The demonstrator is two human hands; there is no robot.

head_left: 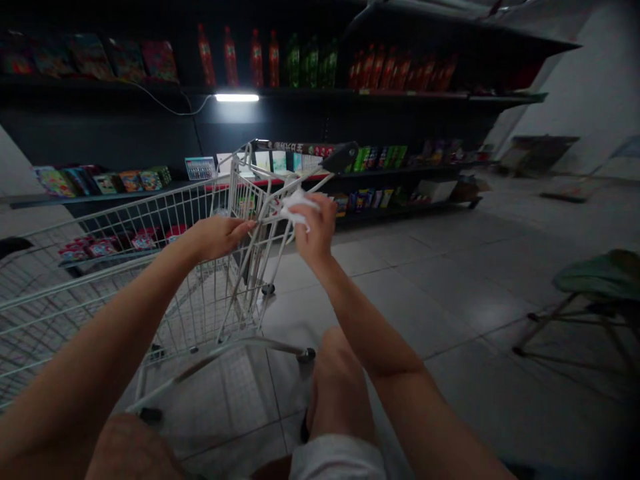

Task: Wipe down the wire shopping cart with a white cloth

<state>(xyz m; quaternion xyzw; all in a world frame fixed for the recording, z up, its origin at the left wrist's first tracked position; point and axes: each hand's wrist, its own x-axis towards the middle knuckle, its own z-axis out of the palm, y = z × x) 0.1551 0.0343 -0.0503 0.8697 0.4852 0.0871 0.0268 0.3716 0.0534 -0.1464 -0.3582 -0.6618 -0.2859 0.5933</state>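
Observation:
A white wire shopping cart (150, 220) stands in front of me on the tiled floor, its handle bar (305, 150) toward the shelves. My left hand (217, 235) rests on the wire frame of the cart's folding seat, fingers curled over a bar. My right hand (315, 227) is closed on a crumpled white cloth (296, 201) and presses it against the cart's frame just below the handle. My knees show at the bottom of the view.
Dark store shelves (300, 100) run along the back with bottles on top and snack packs and boxes lower down. A lit tube lamp (237, 97) hangs under the top shelf. A folding stool with a green seat (595, 280) stands at the right.

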